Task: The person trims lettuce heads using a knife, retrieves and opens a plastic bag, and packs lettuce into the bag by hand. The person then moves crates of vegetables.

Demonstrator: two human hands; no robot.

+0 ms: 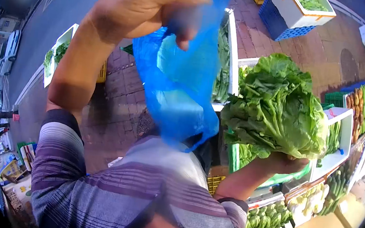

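Note:
My left hand (146, 5) is raised at the top, its fingers closed on the upper part of a blue plastic bag (177, 81). The thin bag hangs down in front of my striped shirt, partly blurred by motion. I cannot make out anything inside it. On the right, my right hand (283, 163) holds a large leafy green lettuce (280, 108) by its pale base. The lettuce hides most of those fingers. Bag and lettuce are side by side, with a narrow gap between them.
White foam boxes of leafy greens (222, 64) stand behind the bag. Another white box (304, 14) sits on a blue crate (275, 22) at the top right. Vegetables (265, 219), including cucumbers (337, 185), line the lower right. Brick paving (119, 87) and a road lie left.

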